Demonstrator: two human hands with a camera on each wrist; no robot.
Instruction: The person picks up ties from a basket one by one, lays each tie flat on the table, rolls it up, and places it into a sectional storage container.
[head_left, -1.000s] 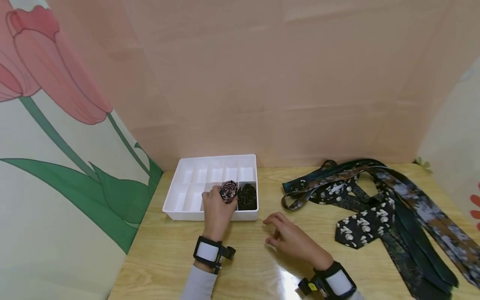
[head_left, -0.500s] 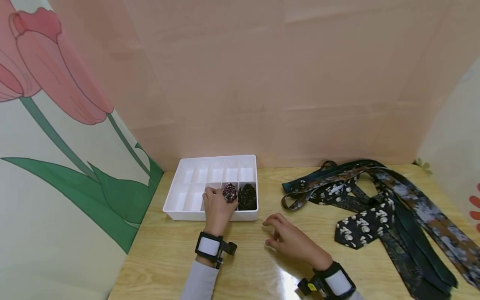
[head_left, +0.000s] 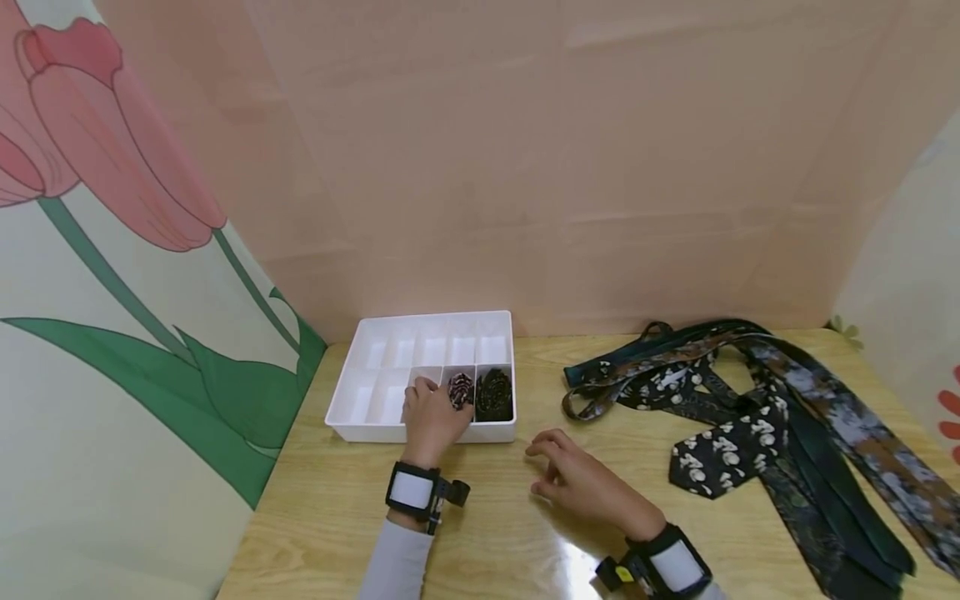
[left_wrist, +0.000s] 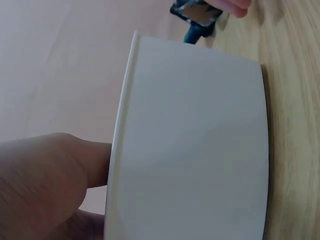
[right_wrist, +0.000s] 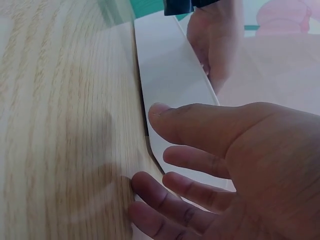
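Observation:
A white compartment tray [head_left: 367,434] stands on the table. One of its front compartments holds a rolled necktie [head_left: 461,390] with a dark, pinkish pattern. To the right of that sits a dark green-black rolled necktie [head_left: 494,395]. My left hand [head_left: 435,423] reaches over the tray's front rim, its thumb side beside the patterned roll. In the left wrist view the tray wall [left_wrist: 190,140] hides my fingertips, so whether they grip the roll is unclear. My right hand [head_left: 573,475] rests by the tray's front right corner, fingers loosely bent and holding nothing.
Several loose neckties [head_left: 780,408] lie in a tangled heap on the right, one with white flowers [head_left: 727,450] pointing toward my right hand. A pinkish-brown backdrop [head_left: 562,167] rises behind the wooden table [head_left: 315,533].
The patterned rolled necktie has gone down into its compartment. My left hand has lowered with it, then shifted slightly left. The right hand has stayed still.

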